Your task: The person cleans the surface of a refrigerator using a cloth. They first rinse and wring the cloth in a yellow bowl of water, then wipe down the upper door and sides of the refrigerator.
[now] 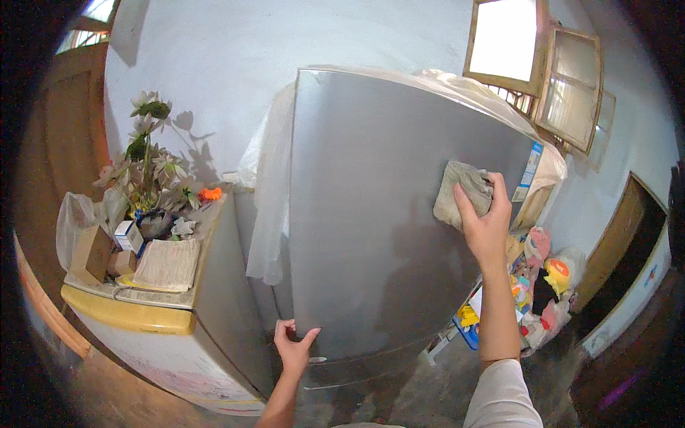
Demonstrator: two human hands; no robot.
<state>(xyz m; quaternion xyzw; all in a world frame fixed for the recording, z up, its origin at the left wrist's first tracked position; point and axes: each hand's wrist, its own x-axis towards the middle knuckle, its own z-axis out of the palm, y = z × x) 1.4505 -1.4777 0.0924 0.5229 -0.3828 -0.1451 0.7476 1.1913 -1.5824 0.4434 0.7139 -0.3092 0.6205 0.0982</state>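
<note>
A grey refrigerator door [358,214] fills the middle of the view. My right hand [489,219] holds a folded grey-green cloth [452,203] flat against the right part of the door, thumb on top. Low on the left, my left hand [296,345] grips the door's lower left edge. Its thumb lies on the front face and its fingers curl around the side, where their tips are hidden. Blue and white stickers [530,166] line the door's upper right edge. Translucent plastic sheeting [273,230] drapes over the refrigerator's top and left side.
An older, shorter refrigerator [182,369] with a yellow trim stands at left. Artificial flowers [147,144], a cardboard box [91,257] and a folded cloth [167,265] sit on top. Toys and bags [540,299] are piled at right, below an open window [570,88].
</note>
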